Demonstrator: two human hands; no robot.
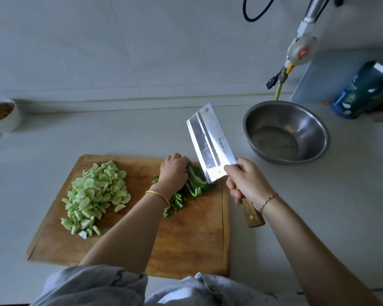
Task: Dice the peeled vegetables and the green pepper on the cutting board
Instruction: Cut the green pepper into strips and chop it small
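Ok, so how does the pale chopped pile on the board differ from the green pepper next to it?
The pale pile is light green; the green pepper is dark. The pile is fully diced in a loose heap; the pepper is mostly large pieces, with few small bits cut. The pile lies untouched at left; the left hand holds the pepper at right. Both sit on the wooden cutting board.

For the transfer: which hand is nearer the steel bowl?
Right. The right hand, gripping the cleaver, is left of the steel bowl; the left hand holds the green pepper farther left.
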